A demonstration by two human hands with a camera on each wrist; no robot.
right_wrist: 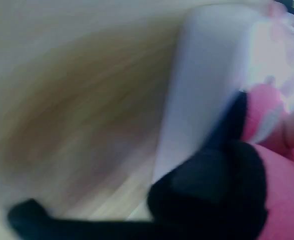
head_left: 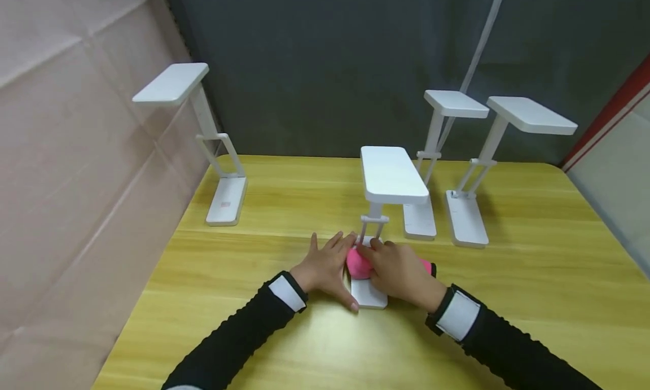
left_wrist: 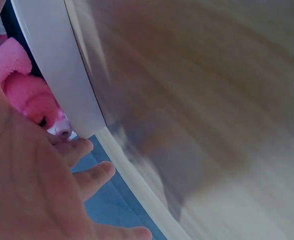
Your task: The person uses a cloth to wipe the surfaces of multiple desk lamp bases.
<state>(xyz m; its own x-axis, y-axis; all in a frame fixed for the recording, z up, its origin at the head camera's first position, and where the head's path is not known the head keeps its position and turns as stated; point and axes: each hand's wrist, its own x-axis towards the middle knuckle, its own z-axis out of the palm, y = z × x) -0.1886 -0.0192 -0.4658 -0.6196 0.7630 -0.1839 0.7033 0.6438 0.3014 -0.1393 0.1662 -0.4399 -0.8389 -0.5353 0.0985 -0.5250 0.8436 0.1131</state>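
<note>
A white desk lamp (head_left: 393, 175) with a flat rectangular head stands upright on the table in front of me. My left hand (head_left: 327, 268) is spread along the left side of its base (head_left: 368, 295), thumb toward the front, fingers toward the hinge. In the left wrist view, the fingers (left_wrist: 94, 180) look fairly straight beside the white base. My right hand (head_left: 401, 271) grips a fuzzy pink cloth (head_left: 359, 264) with black edging and presses it on the base below the struts. In the right wrist view, the cloth (right_wrist: 287, 195) shows its black trim, blurred.
Two similar white lamps (head_left: 456, 103) (head_left: 530, 114) stand at the back right, close behind the near one. Another lamp (head_left: 172, 84) stands at the back left. A dark curtain (head_left: 304, 68) hangs behind the wooden table (head_left: 284, 209), with a pale sheet (head_left: 76, 181) at the left.
</note>
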